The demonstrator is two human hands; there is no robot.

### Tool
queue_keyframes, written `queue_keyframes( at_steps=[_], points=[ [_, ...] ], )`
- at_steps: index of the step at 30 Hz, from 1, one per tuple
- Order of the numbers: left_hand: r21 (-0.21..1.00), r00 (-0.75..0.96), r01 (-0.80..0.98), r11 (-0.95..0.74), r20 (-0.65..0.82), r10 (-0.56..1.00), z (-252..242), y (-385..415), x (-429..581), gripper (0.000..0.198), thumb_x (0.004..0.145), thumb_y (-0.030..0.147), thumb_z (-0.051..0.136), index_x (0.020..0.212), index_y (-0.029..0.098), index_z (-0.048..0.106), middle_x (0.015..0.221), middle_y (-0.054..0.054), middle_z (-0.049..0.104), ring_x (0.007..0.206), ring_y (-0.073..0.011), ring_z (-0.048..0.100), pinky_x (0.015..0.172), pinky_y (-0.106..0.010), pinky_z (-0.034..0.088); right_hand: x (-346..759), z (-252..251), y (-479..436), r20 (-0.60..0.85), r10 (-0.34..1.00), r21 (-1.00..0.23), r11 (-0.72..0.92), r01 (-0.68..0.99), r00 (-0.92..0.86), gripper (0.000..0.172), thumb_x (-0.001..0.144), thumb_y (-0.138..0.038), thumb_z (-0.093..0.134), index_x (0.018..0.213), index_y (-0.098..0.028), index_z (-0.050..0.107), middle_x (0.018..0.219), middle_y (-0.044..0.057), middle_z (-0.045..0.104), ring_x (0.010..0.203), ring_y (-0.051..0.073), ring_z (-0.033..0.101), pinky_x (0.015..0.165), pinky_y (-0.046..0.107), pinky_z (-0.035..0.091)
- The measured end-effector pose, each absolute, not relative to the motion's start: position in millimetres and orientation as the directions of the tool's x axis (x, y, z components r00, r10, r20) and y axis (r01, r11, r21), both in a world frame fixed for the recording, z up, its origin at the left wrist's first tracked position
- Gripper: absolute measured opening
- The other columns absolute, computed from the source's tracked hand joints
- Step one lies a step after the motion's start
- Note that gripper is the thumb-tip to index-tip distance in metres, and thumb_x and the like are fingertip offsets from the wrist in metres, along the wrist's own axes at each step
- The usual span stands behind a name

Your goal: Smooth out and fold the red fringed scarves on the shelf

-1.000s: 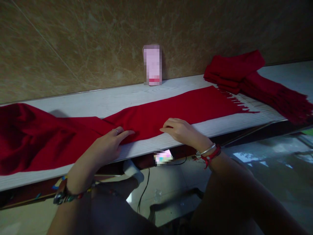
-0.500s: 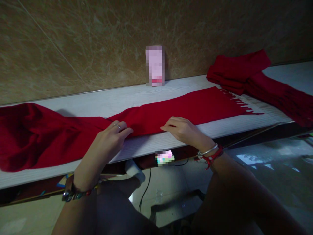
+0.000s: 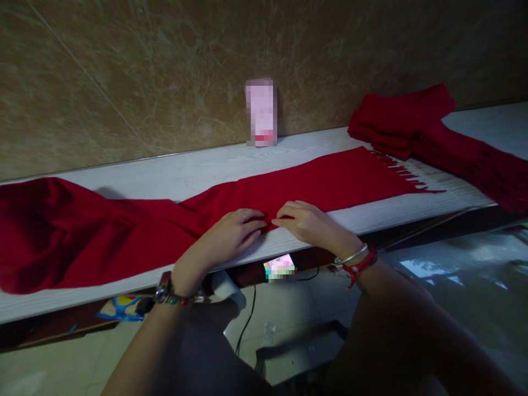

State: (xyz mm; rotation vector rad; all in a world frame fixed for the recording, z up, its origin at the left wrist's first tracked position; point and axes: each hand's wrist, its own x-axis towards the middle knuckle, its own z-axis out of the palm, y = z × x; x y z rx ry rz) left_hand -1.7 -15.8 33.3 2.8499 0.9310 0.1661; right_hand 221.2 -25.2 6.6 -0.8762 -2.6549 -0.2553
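Observation:
A long red scarf lies stretched along the white wooden board, its fringe at the right end and its left part bunched in loose folds. At the scarf's near edge, my left hand rests with fingers extended and thumb apart. Beside it, almost touching its fingertips, my right hand has its fingers closed at the same edge; the cloth between them is mostly hidden. I wear a ring and a watch-like band on the left, a silver bangle and red bracelet on the right.
More folded red scarves lie at the right, fringes hanging towards the board's front edge. A blurred pink object leans on the marbled wall. Below the white board are a small lit screen, a dark cable and a blue-yellow packet.
My left hand has slid right along the scarf's near edge, up to my right hand, and its fingers have straightened. The right hand stays nearly in place. The scarf has hardly moved.

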Motion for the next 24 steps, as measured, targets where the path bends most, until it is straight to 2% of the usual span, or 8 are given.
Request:
queue_keyframes(
  at_steps=[3, 6, 9, 11, 16, 19, 22, 24],
  points=[
    [0.138, 0.71, 0.698, -0.703, -0.005, 0.704, 25.3, -9.8, 5.2, 0.043, 0.094, 0.027, 0.03, 0.129, 0.018, 0.053, 0.136, -0.012, 0.052, 0.121, -0.0232, 0.049, 0.099, -0.043, 0.042, 220.5, 6.2, -25.2, 0.394, 0.535, 0.039, 0.802, 0.596, -0.747, 0.022, 0.089, -0.009, 0.049, 0.094, -0.012, 0.07, 0.087, 0.009, 0.066, 0.081, 0.017, 0.053, 0.076, 0.032, 0.043],
    [0.003, 0.407, 0.913, -0.407, -0.041, 0.913, 25.4, -8.0, 2.0, 0.046, 0.095, 0.03, 0.026, 0.136, 0.022, 0.046, 0.143, -0.013, 0.044, 0.127, -0.0322, 0.043, 0.096, -0.056, 0.04, 220.0, 7.9, -26.6, 0.394, 0.542, 0.018, 0.803, 0.596, -0.742, 0.021, 0.088, -0.007, 0.05, 0.089, -0.012, 0.07, 0.085, 0.009, 0.065, 0.079, 0.017, 0.052, 0.075, 0.031, 0.042],
    [-0.124, 0.16, 0.979, -0.164, -0.043, 0.986, 31.2, -7.8, 4.1, 0.05, 0.094, 0.036, 0.026, 0.137, 0.019, 0.045, 0.144, -0.017, 0.041, 0.13, -0.0404, 0.038, 0.094, -0.065, 0.035, 219.7, 9.5, -27.5, 0.382, 0.556, 0.001, 0.798, 0.602, -0.738, 0.021, 0.087, -0.006, 0.05, 0.087, -0.011, 0.07, 0.084, 0.009, 0.065, 0.078, 0.016, 0.052, 0.075, 0.03, 0.042],
    [-0.142, 0.177, 0.973, -0.181, -0.04, 0.983, 33.8, -7.1, 10.9, 0.05, 0.094, 0.035, 0.028, 0.138, 0.017, 0.044, 0.148, -0.018, 0.035, 0.135, -0.0406, 0.03, 0.098, -0.065, 0.031, 219.3, 9.5, -27.4, 0.375, 0.564, 0.0, 0.793, 0.609, -0.735, 0.021, 0.086, -0.006, 0.05, 0.087, -0.012, 0.07, 0.084, 0.008, 0.065, 0.079, 0.016, 0.053, 0.074, 0.03, 0.042],
    [0.046, 0.584, 0.807, -0.589, -0.207, 0.785, 31.0, 2.7, 29.3, 0.05, 0.093, 0.027, 0.028, 0.143, 0.024, 0.035, 0.154, -0.009, 0.023, 0.14, -0.0281, 0.022, 0.107, -0.051, 0.031, 218.1, 6.7, -25.7, 0.392, 0.56, 0.018, 0.789, 0.614, -0.73, 0.021, 0.087, -0.007, 0.05, 0.087, -0.012, 0.07, 0.082, 0.007, 0.065, 0.079, 0.016, 0.053, 0.074, 0.03, 0.045],
    [0.041, 0.491, 0.865, -0.5, -0.269, 0.828, 27.8, 22.6, 31.4, 0.051, 0.096, 0.032, 0.021, 0.146, 0.027, 0.026, 0.155, -0.008, 0.018, 0.141, -0.0309, 0.017, 0.106, -0.057, 0.027, 218.2, 5.3, -25.0, 0.394, 0.557, 0.006, 0.793, 0.609, -0.731, 0.02, 0.087, -0.008, 0.05, 0.087, -0.012, 0.07, 0.082, 0.007, 0.065, 0.078, 0.016, 0.053, 0.074, 0.03, 0.045],
    [-0.029, 0.324, 0.938, -0.345, -0.274, 0.906, 24.0, 52.0, 27.0, 0.056, 0.096, 0.04, 0.017, 0.149, 0.021, 0.017, 0.156, -0.013, 0.012, 0.141, -0.035, 0.014, 0.106, -0.059, 0.025, 218.6, 4.3, -24.2, 0.395, 0.555, -0.007, 0.798, 0.602, -0.732, 0.019, 0.087, -0.009, 0.051, 0.086, -0.011, 0.07, 0.081, 0.007, 0.064, 0.078, 0.016, 0.053, 0.073, 0.03, 0.045],
    [-0.081, 0.334, 0.932, -0.355, -0.197, 0.922, 21.7, 69.1, 23.3, 0.059, 0.096, 0.042, 0.015, 0.148, 0.014, 0.02, 0.153, -0.019, 0.019, 0.138, -0.0383, 0.021, 0.104, -0.059, 0.03, 218.8, 3.9, -23.6, 0.403, 0.551, -0.013, 0.801, 0.598, -0.73, 0.019, 0.087, -0.009, 0.051, 0.084, -0.011, 0.07, 0.08, 0.007, 0.064, 0.077, 0.016, 0.053, 0.073, 0.03, 0.045]
  ],
)
